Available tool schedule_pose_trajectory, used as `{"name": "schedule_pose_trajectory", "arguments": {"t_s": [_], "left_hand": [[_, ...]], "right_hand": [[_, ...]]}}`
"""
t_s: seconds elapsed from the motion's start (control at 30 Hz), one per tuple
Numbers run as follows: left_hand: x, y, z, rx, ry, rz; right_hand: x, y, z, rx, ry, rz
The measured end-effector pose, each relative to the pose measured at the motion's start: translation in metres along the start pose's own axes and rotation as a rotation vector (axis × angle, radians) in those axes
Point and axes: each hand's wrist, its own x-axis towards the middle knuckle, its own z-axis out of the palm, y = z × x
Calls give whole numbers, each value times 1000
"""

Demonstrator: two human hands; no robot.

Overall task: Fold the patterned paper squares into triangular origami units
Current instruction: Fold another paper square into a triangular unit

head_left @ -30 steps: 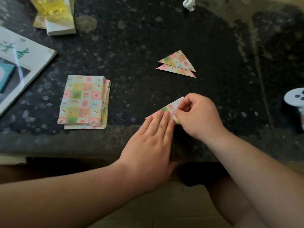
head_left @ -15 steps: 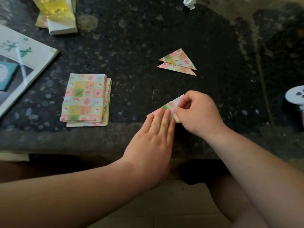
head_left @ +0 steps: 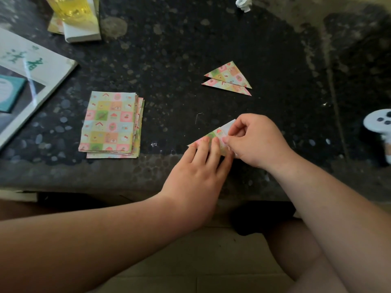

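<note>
Head view, left hand (head_left: 196, 166) pressing paper (head_left: 214, 135), right hand (head_left: 257, 141) pinching it, yellow-filled glass (head_left: 72, 7)

Bare left hand (head_left: 193, 178) and right hand (head_left: 257, 142), bare forearms (head_left: 105, 235), bare thigh (head_left: 296, 250)

The half-folded paper (head_left: 213, 136) lies flat at the front, a pastel checked sliver with its white corner flap showing (the plain underside). A stack of patterned squares (head_left: 111, 123), slightly fanned, sits well to its left. Two finished triangles (head_left: 229, 75) lie overlapped farther back.
</note>
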Motion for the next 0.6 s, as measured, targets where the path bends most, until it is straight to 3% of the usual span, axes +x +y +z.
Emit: {"name": "schedule_pose_trajectory", "arguments": {"t_s": [0.6], "left_hand": [[7,3,0,-24,-20,0]], "right_hand": [[5,-3,-13,-121,-59,54]]}}
